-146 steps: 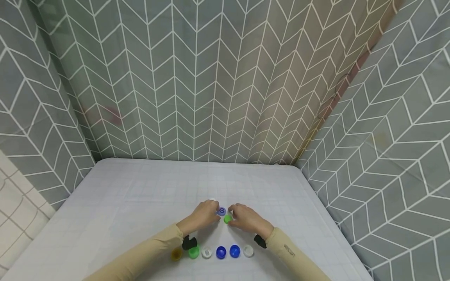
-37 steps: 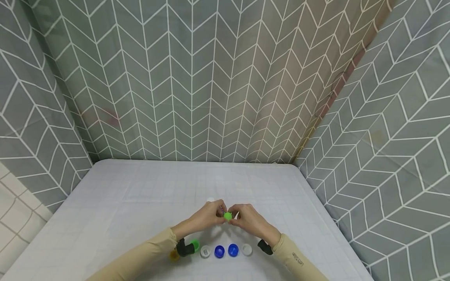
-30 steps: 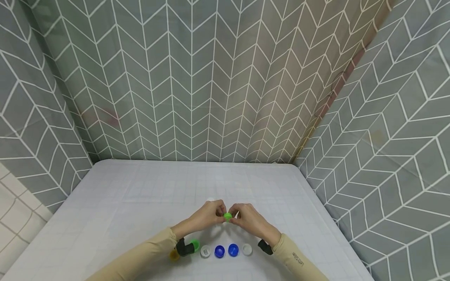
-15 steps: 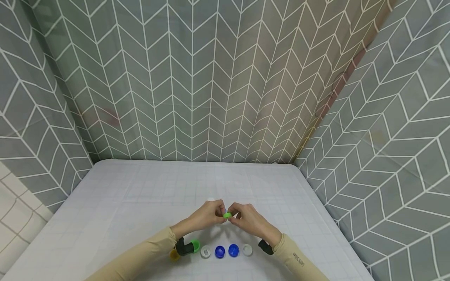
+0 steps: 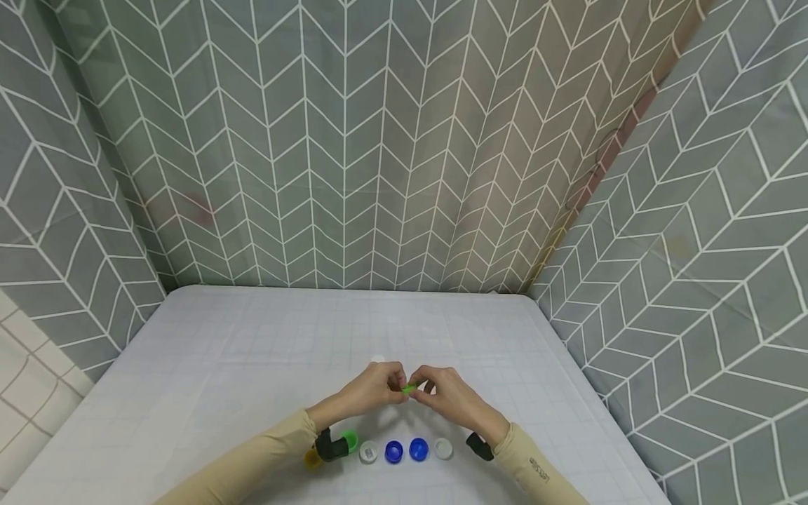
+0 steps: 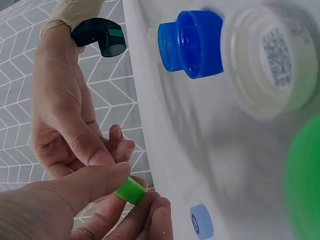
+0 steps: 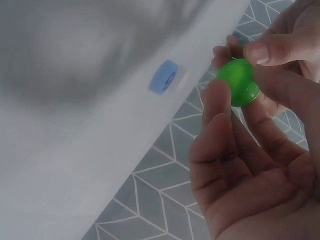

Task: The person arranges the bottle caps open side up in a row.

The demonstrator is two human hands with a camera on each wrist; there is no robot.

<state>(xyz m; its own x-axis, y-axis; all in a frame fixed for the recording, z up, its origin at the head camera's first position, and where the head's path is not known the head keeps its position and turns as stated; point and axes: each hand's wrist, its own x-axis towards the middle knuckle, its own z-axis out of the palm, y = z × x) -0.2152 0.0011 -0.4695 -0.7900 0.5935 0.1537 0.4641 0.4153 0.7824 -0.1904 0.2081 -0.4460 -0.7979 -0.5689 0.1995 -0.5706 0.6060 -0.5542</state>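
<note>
A small green bottle cap [image 5: 409, 388] is held between both hands in front of me, above the table. My left hand [image 5: 371, 386] pinches it from one side with thumb and fingers. From the other side the right hand [image 5: 449, 397] grips its rim. In the left wrist view the green cap [image 6: 131, 190] shows edge-on between the fingertips. The right wrist view shows the cap's smooth round top [image 7: 237, 75]. Past the hands, a light blue cap [image 7: 164, 77] with a ring mark lies on the table; the left hand hides it in the head view.
Nearer me runs a row of caps: yellow [image 5: 312, 459], larger green [image 5: 351, 440], white [image 5: 368, 452], two blue [image 5: 394, 452] and another white [image 5: 443, 449]. The black wrist camera [image 5: 331, 446] partly covers the left end. A white thing [image 5: 378, 358] shows behind the left hand.
Several seconds ago the hands were apart, the right at the green cap and the left beside the light blue one. They have met on the green cap, which has since tilted from face-on to edge-on.
</note>
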